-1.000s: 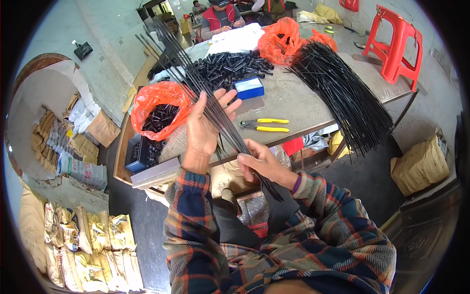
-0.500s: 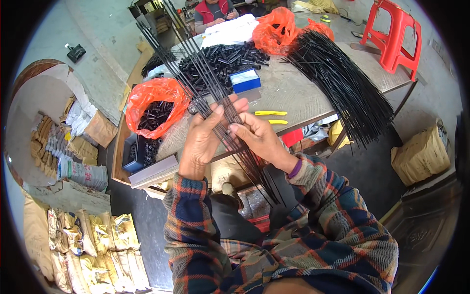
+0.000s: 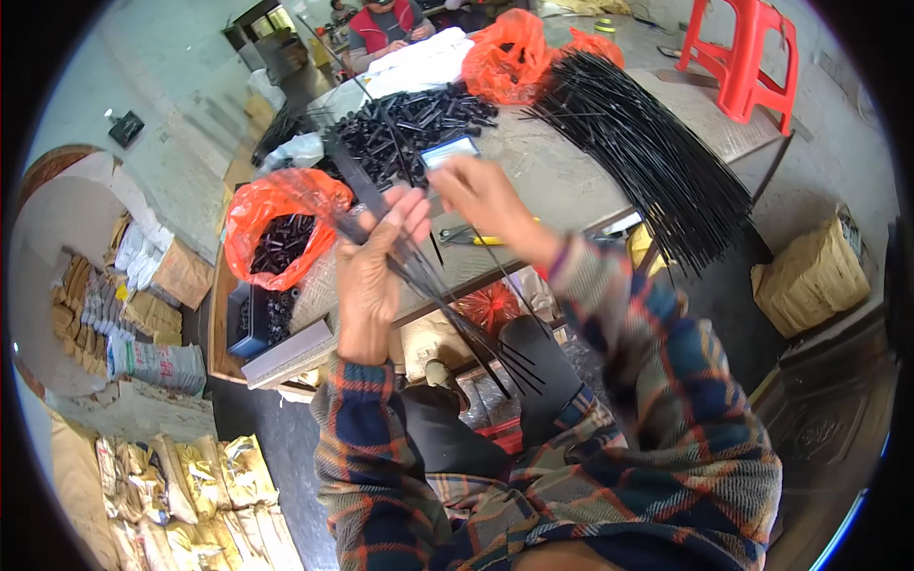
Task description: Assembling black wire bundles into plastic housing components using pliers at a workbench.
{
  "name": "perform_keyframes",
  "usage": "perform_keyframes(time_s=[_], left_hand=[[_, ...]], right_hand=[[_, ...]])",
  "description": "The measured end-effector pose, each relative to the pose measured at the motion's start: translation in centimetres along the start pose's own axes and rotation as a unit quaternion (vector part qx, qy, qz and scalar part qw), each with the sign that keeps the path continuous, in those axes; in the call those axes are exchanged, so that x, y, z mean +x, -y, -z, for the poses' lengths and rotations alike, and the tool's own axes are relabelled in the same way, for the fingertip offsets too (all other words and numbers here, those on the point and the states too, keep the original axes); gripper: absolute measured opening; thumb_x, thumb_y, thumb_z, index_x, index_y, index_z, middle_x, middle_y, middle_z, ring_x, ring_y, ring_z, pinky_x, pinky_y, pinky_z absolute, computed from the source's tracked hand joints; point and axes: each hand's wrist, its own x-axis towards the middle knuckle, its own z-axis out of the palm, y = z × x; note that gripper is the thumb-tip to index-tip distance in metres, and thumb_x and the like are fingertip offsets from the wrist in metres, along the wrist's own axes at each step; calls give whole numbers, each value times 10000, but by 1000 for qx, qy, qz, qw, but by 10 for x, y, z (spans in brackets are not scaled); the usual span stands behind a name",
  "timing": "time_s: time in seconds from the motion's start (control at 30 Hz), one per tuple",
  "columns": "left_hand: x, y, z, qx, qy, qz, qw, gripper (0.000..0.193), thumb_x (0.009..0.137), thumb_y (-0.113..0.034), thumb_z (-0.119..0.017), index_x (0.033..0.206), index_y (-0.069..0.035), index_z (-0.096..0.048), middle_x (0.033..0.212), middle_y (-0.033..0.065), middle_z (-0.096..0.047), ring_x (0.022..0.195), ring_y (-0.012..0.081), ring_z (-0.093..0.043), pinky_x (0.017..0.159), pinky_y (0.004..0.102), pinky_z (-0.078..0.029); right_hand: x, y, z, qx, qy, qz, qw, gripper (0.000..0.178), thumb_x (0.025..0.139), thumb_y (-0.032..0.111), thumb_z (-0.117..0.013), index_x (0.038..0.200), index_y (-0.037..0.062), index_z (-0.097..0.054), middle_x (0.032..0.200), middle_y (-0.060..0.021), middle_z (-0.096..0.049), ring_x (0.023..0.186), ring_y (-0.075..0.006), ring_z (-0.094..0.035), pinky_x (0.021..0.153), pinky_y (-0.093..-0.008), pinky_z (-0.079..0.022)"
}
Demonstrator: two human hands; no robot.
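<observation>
My left hand (image 3: 369, 281) is raised over the table's front edge, with a blurred bundle of thin black rods (image 3: 468, 335) between its thumb and palm. The bundle slants from the upper left down toward my lap. To its right, my right hand (image 3: 490, 205) is blurred, its thumb and fingers pinched together. A single thin rod seems to run through that pinch, its lower end sticking out below the hand. Partly behind my right wrist lie yellow-handled pliers (image 3: 466, 238). A blue box with a white top (image 3: 446, 150) is partly covered by my right fingers.
Short black tubes (image 3: 433, 116) form a heap beyond my hands. An orange bag (image 3: 243, 214) of black pieces stands left, above a blue bin (image 3: 249, 328). A large pile of black rods (image 3: 638, 152) overhangs the right edge, near a red stool (image 3: 752, 67). Another person sits across the table.
My right hand has left the bundle, moving up with what looks like one rod. The bundle in my left hand has shifted and blurred. The view has tilted slightly.
</observation>
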Motion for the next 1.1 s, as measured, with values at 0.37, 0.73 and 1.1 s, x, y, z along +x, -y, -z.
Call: perform_keyframes(time_s=[0.37, 0.73, 1.1], left_hand=[[-22, -26, 11, 27, -13, -8, 1000, 413, 819, 40, -538, 1209, 95, -414, 1176, 241, -516, 1076, 309, -542, 922, 375, -459], [-16, -6, 1, -8, -5, -3, 1000, 384, 827, 22, -551, 1190, 84, -445, 1164, 232, -528, 1061, 290, -553, 908, 367, -470], [-71, -44, 40, 435, -107, -215, 868, 285, 799, -23, -626, 1074, 36, -579, 935, 114, -651, 853, 122, -607, 753, 239, -479]], right_hand=[[18, -158, 154, -563, 3, -59, 824, 214, 831, 263, -500, 804, 57, -553, 729, -192, -616, 699, -380, -609, 607, -487, -478], [-65, 10, -21, 305, 311, -63, 898, 279, 932, 300, -469, 954, 30, -533, 680, -19, -558, 645, -103, -563, 574, -260, -466], [-86, 76, -32, 362, 405, -248, 802, 222, 940, 175, -440, 1064, -6, -472, 758, -95, -604, 596, -146, -611, 519, -235, -491]])
